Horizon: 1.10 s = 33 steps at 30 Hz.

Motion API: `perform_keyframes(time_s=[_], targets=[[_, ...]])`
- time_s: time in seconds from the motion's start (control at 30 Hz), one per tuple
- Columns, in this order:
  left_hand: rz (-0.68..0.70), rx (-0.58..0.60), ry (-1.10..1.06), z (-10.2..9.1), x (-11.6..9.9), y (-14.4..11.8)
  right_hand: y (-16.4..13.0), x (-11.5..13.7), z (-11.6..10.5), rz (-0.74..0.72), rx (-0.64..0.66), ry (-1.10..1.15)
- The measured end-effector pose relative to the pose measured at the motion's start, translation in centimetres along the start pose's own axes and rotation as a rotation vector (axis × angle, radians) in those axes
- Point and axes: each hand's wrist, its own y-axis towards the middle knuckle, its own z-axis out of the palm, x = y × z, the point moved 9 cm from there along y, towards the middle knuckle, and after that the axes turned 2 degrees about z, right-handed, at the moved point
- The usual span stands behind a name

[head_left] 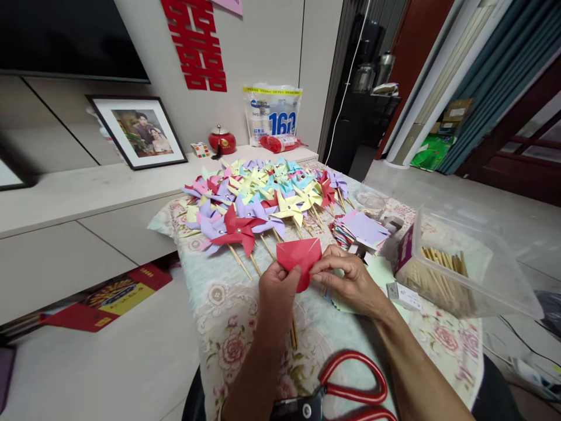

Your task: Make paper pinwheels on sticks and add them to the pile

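Floral-cloth table [228,345]: pinwheel heap [263,196], paper stack [362,229], stick box [460,263], red scissors [350,389].

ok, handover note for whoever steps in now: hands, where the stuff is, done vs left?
Left hand and right hand: both pinch the red paper above the table's near edge.
Finished pinwheels are piled on the floral tablecloth behind it.
Cut paper squares lie right of the pile; sticks are in the clear tub.
Red scissors lie nearest the body.
Done: many pinwheels. Left: the red piece has no stick yet.

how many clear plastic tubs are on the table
1: a tub of wooden sticks at the table's right edge, beside the right hand. Others may be hidden behind the pinwheels.
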Motion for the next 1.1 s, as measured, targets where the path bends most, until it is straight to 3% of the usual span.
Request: perform_keyframes(time_s=[0.4,1.1], targets=[[-0.002,-0.004,0.018,0.4,0.5,-0.2,-0.1,-2.2,0.5,0.231,0.005,-0.063],[0.018,0.017,0.093,0.4,0.8,-0.1,-0.2,-2.8,0.6,0.268,-0.042,-0.108]])
